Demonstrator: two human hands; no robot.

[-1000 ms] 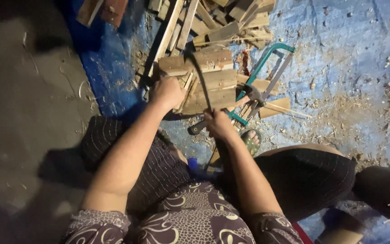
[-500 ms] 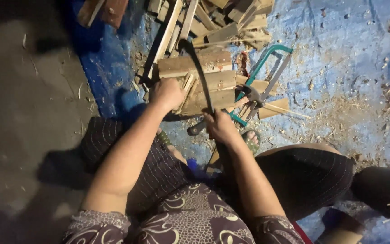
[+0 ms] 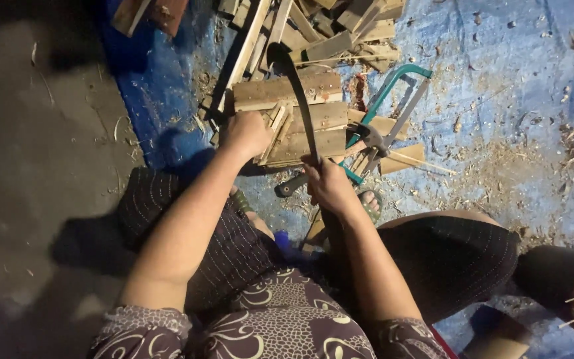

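Your right hand (image 3: 327,183) is closed tight around the handle of a long dark curved blade (image 3: 298,100), which rises from your fist and leans away from you over a stack of short wooden boards (image 3: 300,116). Your left hand (image 3: 247,133) is wrapped around a bundle of thin split sticks (image 3: 275,129), holding them upright against the near left part of those boards, just left of the blade. The boards sit on a blue tarp (image 3: 499,80), in the middle of the scene, just beyond your knees.

Right of the boards and touching them lies a teal-framed hacksaw (image 3: 393,100), with a hammer (image 3: 367,139) across its near end. Farther off, a loose pile of scrap wood (image 3: 327,26) spreads over the tarp. Wood chips and shavings (image 3: 499,159) are scattered over the tarp to the right. To the left the tarp ends at bare grey floor (image 3: 34,133). Your foot in a sandal (image 3: 369,203) shows just right of your right hand.
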